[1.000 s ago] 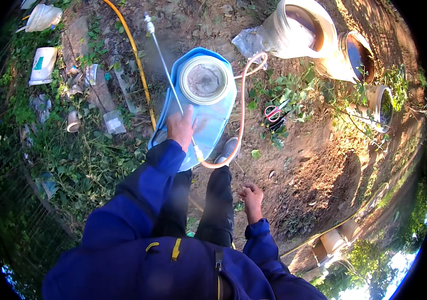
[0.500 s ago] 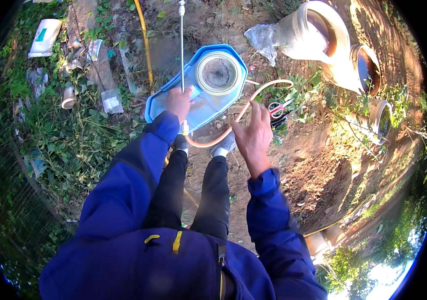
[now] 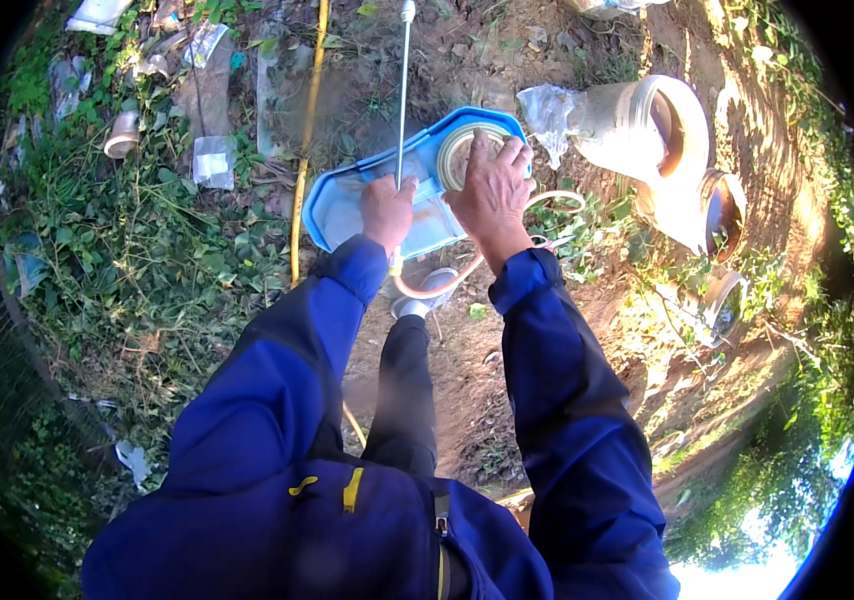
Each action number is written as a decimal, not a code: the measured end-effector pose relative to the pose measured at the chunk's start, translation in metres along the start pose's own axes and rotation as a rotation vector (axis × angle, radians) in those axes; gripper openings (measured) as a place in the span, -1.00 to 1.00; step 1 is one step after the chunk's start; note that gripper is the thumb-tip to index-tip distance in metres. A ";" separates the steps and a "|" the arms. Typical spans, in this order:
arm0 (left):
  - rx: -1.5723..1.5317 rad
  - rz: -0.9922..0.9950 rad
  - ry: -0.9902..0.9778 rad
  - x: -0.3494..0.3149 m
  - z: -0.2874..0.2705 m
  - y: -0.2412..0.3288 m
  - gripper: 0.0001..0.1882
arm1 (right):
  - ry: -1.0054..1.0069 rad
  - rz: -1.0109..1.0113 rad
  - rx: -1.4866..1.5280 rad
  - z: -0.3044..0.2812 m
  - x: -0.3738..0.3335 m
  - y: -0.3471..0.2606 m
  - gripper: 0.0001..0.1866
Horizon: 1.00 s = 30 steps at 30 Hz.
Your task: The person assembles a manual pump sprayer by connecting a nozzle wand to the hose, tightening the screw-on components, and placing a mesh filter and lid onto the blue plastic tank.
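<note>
A blue plastic sprayer tank (image 3: 427,228) stands on the ground in front of me, a pale round lid (image 3: 454,158) on its top right part. My left hand (image 3: 387,210) is closed around the lower end of a thin metal spray wand (image 3: 405,90), which points away from me above the tank. From the wand's near end a pinkish hose (image 3: 427,292) loops right and back behind the tank. My right hand (image 3: 494,192) lies over the lid, its fingers curled on the rim and its palm hiding the right part.
Big pale jars (image 3: 615,130) lie tipped at the right, a clear plastic bag (image 3: 550,112) beside them. A yellow hose (image 3: 309,140) runs along the ground left of the tank. Green weeds (image 3: 167,260) and a small pot (image 3: 122,135) lie farther left.
My right hand has come forward from beside the hose onto the lid. The left hand still grips the wand. The view has shifted, and the scissors are now mostly hidden by my right arm.
</note>
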State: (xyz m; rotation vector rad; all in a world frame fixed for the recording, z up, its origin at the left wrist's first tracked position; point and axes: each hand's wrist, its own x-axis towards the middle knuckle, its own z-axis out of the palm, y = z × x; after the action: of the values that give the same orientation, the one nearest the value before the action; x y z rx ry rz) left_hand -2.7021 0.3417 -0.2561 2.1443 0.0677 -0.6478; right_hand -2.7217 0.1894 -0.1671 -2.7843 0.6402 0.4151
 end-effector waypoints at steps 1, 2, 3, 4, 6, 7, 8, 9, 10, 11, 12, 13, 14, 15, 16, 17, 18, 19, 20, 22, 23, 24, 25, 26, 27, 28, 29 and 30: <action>-0.001 0.025 0.017 0.002 0.000 -0.002 -0.68 | -0.007 0.007 0.014 0.000 0.001 -0.002 -0.11; -0.001 0.049 0.028 0.002 0.000 -0.003 -0.68 | 0.024 -0.009 -0.001 0.001 0.001 -0.002 -0.14; -0.001 0.072 0.038 0.002 0.001 -0.004 -0.69 | 0.019 -0.027 -0.009 0.002 0.002 -0.002 -0.15; -0.004 0.064 0.036 0.001 0.002 -0.005 -0.70 | 0.013 -0.045 -0.016 0.003 0.003 -0.002 -0.16; -0.005 0.052 0.033 -0.003 -0.002 0.005 -0.71 | -0.005 -0.076 -0.028 0.003 0.007 -0.002 -0.19; -0.017 0.046 0.028 -0.002 -0.003 0.008 -0.71 | -0.018 -0.089 -0.035 0.002 0.009 -0.001 -0.22; -0.032 0.041 0.021 -0.002 -0.003 0.008 -0.72 | -0.032 -0.099 -0.045 0.001 0.010 0.000 -0.24; -0.047 0.036 0.014 -0.002 -0.003 0.009 -0.73 | -0.058 -0.118 -0.058 0.001 0.010 0.000 -0.27; -0.048 0.039 0.009 -0.002 -0.003 0.008 -0.73 | -0.084 -0.137 -0.070 0.001 0.009 -0.001 -0.29; -0.049 0.048 0.003 -0.001 -0.004 0.007 -0.74 | -0.108 -0.152 -0.082 0.000 0.009 0.000 -0.31; -0.048 0.056 -0.005 -0.001 -0.004 0.006 -0.74 | -0.050 -0.237 -0.102 0.007 0.009 0.008 -0.37; -0.069 0.049 -0.004 0.000 -0.003 0.006 -0.74 | -0.036 -0.265 -0.145 0.011 0.010 0.012 -0.36; -0.087 0.040 0.002 0.002 -0.004 0.007 -0.74 | -0.021 -0.298 -0.183 0.013 0.012 0.013 -0.35; -0.104 0.031 0.007 0.003 -0.004 0.007 -0.74 | -0.007 -0.329 -0.222 0.013 0.013 0.015 -0.34; -0.106 0.012 -0.002 0.003 -0.004 0.008 -0.74 | -0.011 -0.379 -0.252 0.012 0.011 0.020 -0.35; -0.111 -0.007 -0.018 0.000 -0.008 0.014 -0.74 | -0.055 -0.441 -0.266 0.008 0.012 0.024 -0.35; -0.115 -0.027 -0.034 -0.003 -0.009 0.018 -0.74 | -0.100 -0.502 -0.279 0.003 0.015 0.028 -0.35; -0.127 -0.033 -0.042 -0.003 -0.005 0.013 -0.73 | -0.145 -0.562 -0.292 -0.002 0.016 0.033 -0.35; -0.137 -0.037 -0.041 0.000 -0.004 0.009 -0.73 | -0.187 -0.602 -0.310 -0.010 0.017 0.034 -0.30; -0.117 0.002 -0.018 0.003 0.000 0.001 -0.73 | -0.139 -0.586 -0.297 -0.011 0.018 0.035 -0.24; -0.084 0.042 0.001 0.003 -0.001 0.001 -0.73 | -0.118 -0.576 -0.288 -0.012 0.017 0.034 -0.21; -0.051 0.082 0.020 0.002 -0.001 0.001 -0.73 | -0.108 -0.543 -0.306 -0.014 0.018 0.033 -0.10; -0.037 0.084 0.016 0.002 -0.001 0.001 -0.73 | -0.101 -0.483 -0.256 -0.015 0.017 0.031 -0.07; -0.020 0.085 0.016 0.001 -0.002 0.002 -0.73 | -0.093 -0.427 -0.205 -0.016 0.014 0.028 -0.05; -0.005 0.085 0.015 0.001 -0.003 0.003 -0.73 | -0.086 -0.370 -0.154 -0.016 0.011 0.023 -0.03; -0.012 0.092 0.020 0.002 -0.004 0.002 -0.73 | -0.094 -0.269 -0.109 -0.012 0.009 0.014 0.02; -0.022 0.101 0.021 0.002 -0.003 0.002 -0.73 | -0.063 -0.217 -0.095 -0.009 0.009 0.007 0.03; -0.031 0.109 0.022 0.002 -0.003 0.002 -0.73 | -0.032 -0.165 -0.081 -0.005 0.009 0.002 0.05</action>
State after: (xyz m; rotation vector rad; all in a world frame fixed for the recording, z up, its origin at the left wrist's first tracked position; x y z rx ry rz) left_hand -2.6983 0.3427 -0.2542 2.1098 -0.0273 -0.5558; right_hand -2.7138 0.1828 -0.1662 -2.8722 0.3908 0.4594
